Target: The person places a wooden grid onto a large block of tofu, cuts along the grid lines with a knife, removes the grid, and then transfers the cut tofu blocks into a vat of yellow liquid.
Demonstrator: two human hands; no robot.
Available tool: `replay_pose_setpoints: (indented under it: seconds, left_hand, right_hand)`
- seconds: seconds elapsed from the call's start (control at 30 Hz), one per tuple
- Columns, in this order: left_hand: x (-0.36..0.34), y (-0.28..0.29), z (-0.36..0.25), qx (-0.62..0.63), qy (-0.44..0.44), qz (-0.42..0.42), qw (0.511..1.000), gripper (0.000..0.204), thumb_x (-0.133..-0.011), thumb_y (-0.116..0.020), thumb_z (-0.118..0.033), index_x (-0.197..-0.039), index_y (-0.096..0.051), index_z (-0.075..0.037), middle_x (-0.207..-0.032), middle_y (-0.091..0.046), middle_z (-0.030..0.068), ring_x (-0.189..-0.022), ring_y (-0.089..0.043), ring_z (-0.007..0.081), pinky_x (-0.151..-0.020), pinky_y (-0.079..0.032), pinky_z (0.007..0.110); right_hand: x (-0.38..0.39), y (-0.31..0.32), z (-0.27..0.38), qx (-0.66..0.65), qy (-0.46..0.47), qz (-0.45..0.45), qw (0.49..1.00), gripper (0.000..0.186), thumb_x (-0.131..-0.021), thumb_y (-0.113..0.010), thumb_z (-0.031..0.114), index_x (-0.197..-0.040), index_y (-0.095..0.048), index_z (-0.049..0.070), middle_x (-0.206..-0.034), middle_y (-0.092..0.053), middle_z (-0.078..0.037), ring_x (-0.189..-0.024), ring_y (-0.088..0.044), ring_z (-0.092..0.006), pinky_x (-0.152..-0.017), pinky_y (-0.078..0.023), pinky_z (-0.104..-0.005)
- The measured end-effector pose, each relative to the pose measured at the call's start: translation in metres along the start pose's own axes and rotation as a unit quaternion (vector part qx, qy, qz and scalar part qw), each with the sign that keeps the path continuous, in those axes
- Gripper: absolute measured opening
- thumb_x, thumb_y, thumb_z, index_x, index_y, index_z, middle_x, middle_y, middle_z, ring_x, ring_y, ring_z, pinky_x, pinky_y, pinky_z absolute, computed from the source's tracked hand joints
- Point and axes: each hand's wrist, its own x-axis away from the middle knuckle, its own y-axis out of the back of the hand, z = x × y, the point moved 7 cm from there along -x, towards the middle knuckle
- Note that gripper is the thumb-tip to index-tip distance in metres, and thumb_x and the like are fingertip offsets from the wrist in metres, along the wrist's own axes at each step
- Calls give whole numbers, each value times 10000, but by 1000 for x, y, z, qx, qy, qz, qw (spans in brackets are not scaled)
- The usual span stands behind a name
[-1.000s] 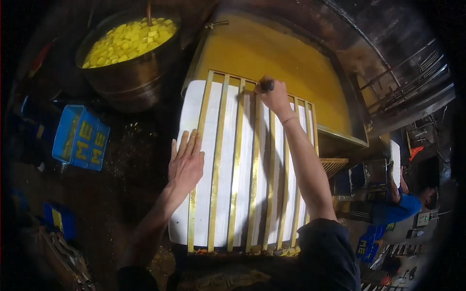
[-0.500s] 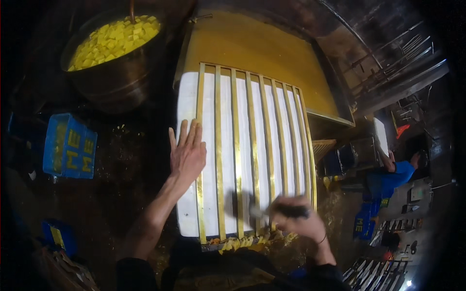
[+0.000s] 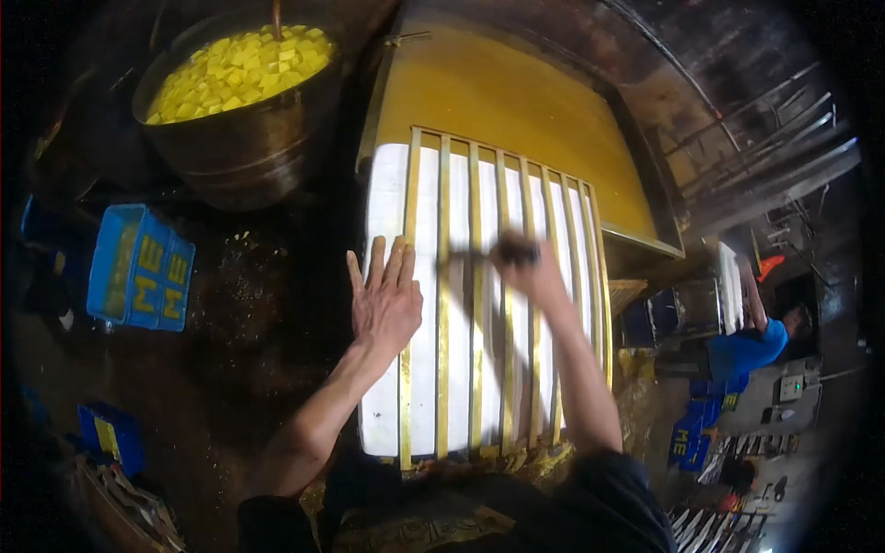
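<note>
A large white slab (image 3: 383, 387), which looks like tofu, lies in front of me. A frame of long yellowish slats (image 3: 443, 194) rests on it, the slats running away from me. My left hand (image 3: 387, 300) lies flat over the slab's left part and the leftmost slat, fingers stretched out. Above the middle of the slats, my right hand (image 3: 533, 272) is closed round the dark handle of a knife-like tool (image 3: 468, 256). Its blade points left and is smeared by motion, so I cannot tell whether it touches the slab. A shadow of the arm falls across the slats.
Beyond the slab lies a wide vat of yellow-brown liquid (image 3: 516, 83). At far left stands a dark pot (image 3: 235, 161) full of yellow cubes (image 3: 244, 69). Blue crates (image 3: 138, 267) sit on the wet floor. A person in blue (image 3: 751, 348) works at the right.
My right hand has moved away from me and slightly left along the slats with the tool. The left hand keeps its place on the slab. The whole view has shifted a little.
</note>
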Motion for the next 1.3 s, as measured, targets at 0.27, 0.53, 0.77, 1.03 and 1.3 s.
replay_pose_setpoints:
  seconds: [0.27,0.53,0.77,1.03,1.3]
  left_hand:
    - [-6,0,-4,-2,-6,3,1000,527,-959,-419,-236,-1427,-404,7,-1534,-345,136,-1466,-181,333,-1161,-22,631]
    - [-4,0,-31,44,-19,14,999,546,-936,-435,-228,-1425,-407,15,-1541,-339,127,-1472,-165,339,-1155,-10,642]
    - [1,2,1,-5,11,32,999,530,-932,-450,-238,-1403,-446,4,-1531,-360,122,-1473,-169,334,-1154,-1,645]
    - [-6,0,-9,38,-3,-29,999,518,-935,-450,-216,-1399,-438,14,-1513,-384,130,-1455,-213,343,-1162,-27,631]
    - [0,12,-11,48,-5,-48,998,498,-886,-494,-180,-1343,-497,18,-1454,-440,154,-1426,-258,357,-1121,-120,681]
  right_hand:
    - [156,25,110,-122,-133,257,949,99,-818,-702,100,-811,-677,5,-645,-657,-82,-585,-648,-141,-553,-503,-265]
    - [-163,9,14,139,142,-134,971,129,-804,-674,161,-836,-645,40,-746,-670,-180,-691,-669,-363,-627,-526,-396]
    - [-36,-29,56,42,129,-15,991,78,-770,-656,106,-795,-640,34,-682,-630,-169,-618,-632,-333,-577,-503,-382]
    - [179,-11,119,-140,-210,295,921,101,-799,-712,118,-836,-690,26,-727,-690,-63,-626,-647,-142,-588,-513,-283]
    - [-149,-17,102,39,202,-147,968,113,-813,-652,128,-839,-624,22,-727,-658,-180,-654,-649,-357,-615,-509,-389]
